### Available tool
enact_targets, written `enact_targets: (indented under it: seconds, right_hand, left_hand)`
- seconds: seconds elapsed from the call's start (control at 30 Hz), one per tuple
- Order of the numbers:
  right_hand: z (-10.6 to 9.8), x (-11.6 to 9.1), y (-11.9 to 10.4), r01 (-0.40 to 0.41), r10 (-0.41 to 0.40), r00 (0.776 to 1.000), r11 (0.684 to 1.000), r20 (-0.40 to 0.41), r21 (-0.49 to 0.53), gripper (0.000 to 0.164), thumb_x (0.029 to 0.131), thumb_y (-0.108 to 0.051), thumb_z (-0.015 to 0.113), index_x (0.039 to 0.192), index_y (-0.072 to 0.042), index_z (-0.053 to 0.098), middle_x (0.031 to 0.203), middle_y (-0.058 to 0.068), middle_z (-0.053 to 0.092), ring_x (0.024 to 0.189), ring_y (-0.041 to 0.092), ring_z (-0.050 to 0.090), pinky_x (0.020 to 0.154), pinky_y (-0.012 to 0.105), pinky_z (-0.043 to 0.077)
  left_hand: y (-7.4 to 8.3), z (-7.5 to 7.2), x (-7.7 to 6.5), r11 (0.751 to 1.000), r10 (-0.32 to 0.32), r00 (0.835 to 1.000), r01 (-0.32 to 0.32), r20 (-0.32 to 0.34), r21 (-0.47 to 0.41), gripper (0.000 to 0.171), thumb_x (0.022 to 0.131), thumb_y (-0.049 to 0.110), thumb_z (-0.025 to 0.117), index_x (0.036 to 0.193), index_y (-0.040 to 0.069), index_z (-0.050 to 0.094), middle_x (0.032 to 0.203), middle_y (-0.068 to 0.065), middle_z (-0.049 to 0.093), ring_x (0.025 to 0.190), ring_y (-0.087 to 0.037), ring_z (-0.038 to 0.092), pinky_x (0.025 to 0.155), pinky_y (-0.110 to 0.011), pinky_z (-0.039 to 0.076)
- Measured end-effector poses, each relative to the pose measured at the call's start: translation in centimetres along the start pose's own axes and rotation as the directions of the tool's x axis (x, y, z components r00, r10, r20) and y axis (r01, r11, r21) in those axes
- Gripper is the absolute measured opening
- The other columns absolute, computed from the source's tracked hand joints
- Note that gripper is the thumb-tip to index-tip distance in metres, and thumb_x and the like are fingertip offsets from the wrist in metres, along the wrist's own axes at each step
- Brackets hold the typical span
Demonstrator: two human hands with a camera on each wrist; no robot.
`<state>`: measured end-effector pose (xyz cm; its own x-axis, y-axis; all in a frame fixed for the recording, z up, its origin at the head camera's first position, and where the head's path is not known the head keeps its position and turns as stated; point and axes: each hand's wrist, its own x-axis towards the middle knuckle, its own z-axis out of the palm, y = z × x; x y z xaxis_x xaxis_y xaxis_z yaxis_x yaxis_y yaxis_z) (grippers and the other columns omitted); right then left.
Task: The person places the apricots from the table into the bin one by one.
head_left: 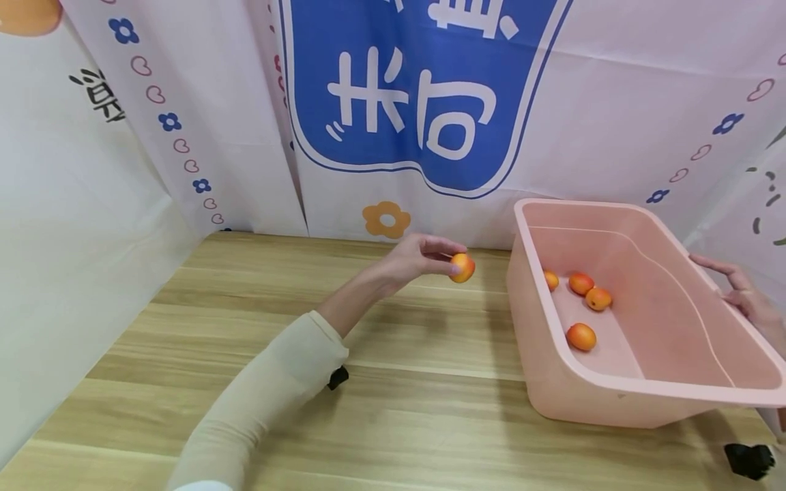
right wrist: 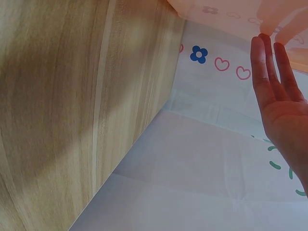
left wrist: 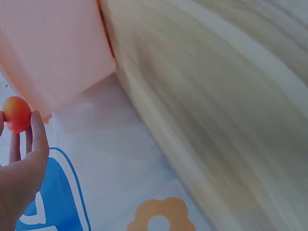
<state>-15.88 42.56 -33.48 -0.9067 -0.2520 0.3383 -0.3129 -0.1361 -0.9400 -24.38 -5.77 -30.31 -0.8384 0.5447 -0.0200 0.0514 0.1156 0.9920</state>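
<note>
My left hand [head_left: 419,260] pinches an orange-red apricot [head_left: 463,268] between thumb and fingers above the table, left of the pink tub [head_left: 518,327]. In the left wrist view the same apricot [left wrist: 17,114] sits at the fingertips, with the tub's pink wall behind. Several more apricots [head_left: 580,337] lie on the tub's floor along its left side. At the tub's right rim, my right hand [head_left: 746,300] holds on, thumb at the rim. Its other fingers [right wrist: 260,67] lie long against the outer wall in the right wrist view.
The wood-grain table [head_left: 393,402] runs back to a white printed cloth [head_left: 245,184] with a blue sign shape. Cloth also hangs at the left and right sides. A small black object [head_left: 749,461] shows by the right sleeve.
</note>
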Motion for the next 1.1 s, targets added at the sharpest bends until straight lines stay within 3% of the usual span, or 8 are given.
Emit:
enact_targets:
  seconds: [0.1, 0.4, 0.57, 0.8, 0.97, 1.1]
  right_hand:
    - [0.3, -0.1, -0.1, -0.012, 0.012, 1.000, 1.000, -0.005, -0.022, 0.074, 0.101, 0.013, 0.008, 0.151, -0.024, 0.048, 0.053, 0.001, 0.050, 0.036, 0.029, 0.016, 0.033, 0.039, 0.018]
    - [0.3, 0.0, -0.1, 0.000, -0.001, 1.000, 0.999, -0.011, -0.045, 0.072, 0.101, 0.013, 0.009, 0.151, -0.022, 0.049, 0.054, 0.000, 0.051, 0.036, 0.028, 0.018, 0.033, 0.038, 0.019]
    - [0.2, 0.0, 0.0, 0.009, -0.010, 1.000, 0.998, -0.010, -0.061, 0.075, 0.099, 0.015, 0.009, 0.150, -0.023, 0.050, 0.052, 0.001, 0.047, 0.036, 0.028, 0.018, 0.033, 0.038, 0.018]
    - [0.2, -0.1, 0.1, 0.022, -0.022, 1.000, 1.000, -0.010, -0.009, 0.078, 0.097, 0.016, 0.005, 0.149, -0.020, 0.051, 0.055, -0.003, 0.053, 0.032, 0.020, 0.032, 0.029, 0.030, 0.028]
    - [0.2, 0.0, 0.1, 0.026, -0.026, 1.000, 1.000, -0.005, -0.009, 0.080, 0.096, 0.017, 0.005, 0.148, -0.020, 0.052, 0.053, -0.002, 0.051, 0.035, 0.027, 0.018, 0.029, 0.033, 0.023]
    - [0.1, 0.0, 0.0, 0.030, -0.030, 1.000, 1.000, 0.003, 0.000, 0.081, 0.095, 0.018, 0.005, 0.149, -0.019, 0.052, 0.051, 0.001, 0.048, 0.034, 0.027, 0.016, 0.031, 0.036, 0.017]
  left_hand:
    - [0.5, 0.4, 0.4, 1.000, 0.020, 1.000, -0.020, 0.000, -0.016, 0.039, 0.094, 0.003, 0.075, 0.132, -0.002, 0.067, 0.122, -0.012, 0.072, 0.103, -0.022, 0.067, 0.101, -0.031, 0.054]
    - [2.8, 1.9, 2.0, 0.995, 0.064, 0.997, -0.062, 0.029, -0.080, 0.038, 0.094, 0.002, 0.074, 0.132, -0.001, 0.067, 0.122, -0.012, 0.072, 0.106, -0.022, 0.067, 0.100, -0.031, 0.055]
    - [4.2, 3.5, 3.3, 0.988, 0.078, 0.996, -0.071, 0.052, -0.134, 0.039, 0.095, 0.000, 0.073, 0.133, -0.003, 0.065, 0.122, -0.014, 0.071, 0.104, -0.020, 0.068, 0.104, -0.040, 0.054]
    - [5.9, 6.4, 4.5, 0.985, 0.092, 0.989, -0.073, 0.116, -0.159, 0.038, 0.095, 0.000, 0.072, 0.132, -0.004, 0.065, 0.117, -0.010, 0.072, 0.099, -0.018, 0.067, 0.093, -0.030, 0.059]
    - [7.1, 8.0, 5.5, 0.983, 0.068, 0.989, -0.044, 0.132, -0.176, 0.034, 0.094, -0.001, 0.073, 0.128, -0.001, 0.069, 0.111, -0.005, 0.073, 0.095, -0.018, 0.070, 0.090, -0.030, 0.060]
    - [8.0, 9.1, 6.2, 0.985, 0.040, 0.988, -0.014, 0.150, -0.173, 0.035, 0.095, 0.000, 0.073, 0.130, 0.000, 0.068, 0.109, -0.002, 0.072, 0.093, -0.016, 0.071, 0.086, -0.025, 0.060]
